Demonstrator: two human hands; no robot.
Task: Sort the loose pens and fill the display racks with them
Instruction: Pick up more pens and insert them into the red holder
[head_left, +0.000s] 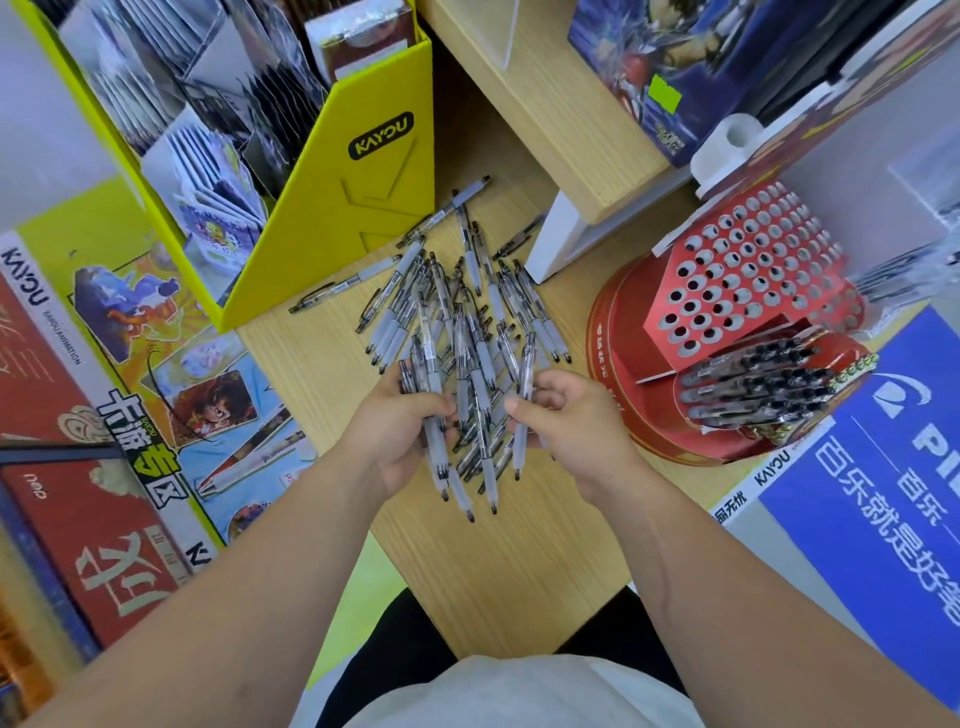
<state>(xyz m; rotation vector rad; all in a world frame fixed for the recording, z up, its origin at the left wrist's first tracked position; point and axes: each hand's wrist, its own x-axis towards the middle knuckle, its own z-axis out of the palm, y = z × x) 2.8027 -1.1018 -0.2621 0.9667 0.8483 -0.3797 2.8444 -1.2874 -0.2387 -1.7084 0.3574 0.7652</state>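
A heap of clear gel pens with black tips (470, 296) lies spread on the wooden table (498, 571). My left hand (400, 431) grips a bundle of several pens (434, 410), tips pointing toward me. My right hand (569, 421) pinches a single pen (523, 400) between thumb and fingers, just right of the bundle. To the right stands a red round display rack (743, 270); its upper tier has many empty holes, and a lower tier (753, 387) holds several pens.
A yellow cardboard display box (358, 171) full of card packs stands at the back left. A raised wooden shelf (561, 104) with a white bracket is behind the pens. A blue sign (883, 509) lies at the right, printed boards at the left.
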